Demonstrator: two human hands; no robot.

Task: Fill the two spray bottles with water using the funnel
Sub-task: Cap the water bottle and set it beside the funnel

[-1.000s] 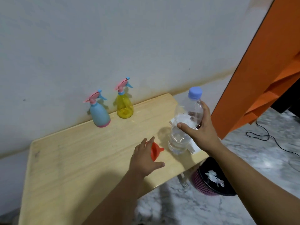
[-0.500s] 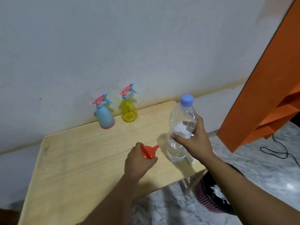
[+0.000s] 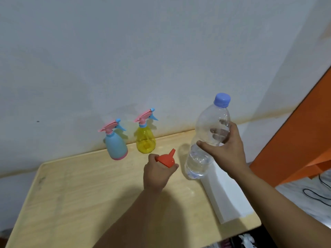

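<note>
Two small spray bottles stand upright at the back of the wooden table (image 3: 75, 197), near the wall: a light blue one (image 3: 116, 144) and, to its right, a clear yellow one (image 3: 145, 138), both with pink triggers on. My left hand (image 3: 157, 173) grips an orange funnel (image 3: 167, 159) with its spout pointing up and to the right. My right hand (image 3: 224, 151) holds a clear water bottle (image 3: 207, 138) with a purple cap, partly filled, upright above the table's right side.
A white flat box (image 3: 227, 199) lies along the table's right edge. An orange panel (image 3: 302, 133) rises at the right. The floor below is marble with a black cable (image 3: 317, 192). A plain wall backs the table.
My left hand closed round the funnel and lifted it off the table. My right hand kept hold of the water bottle and lifted it slightly; the view shifted closer.
</note>
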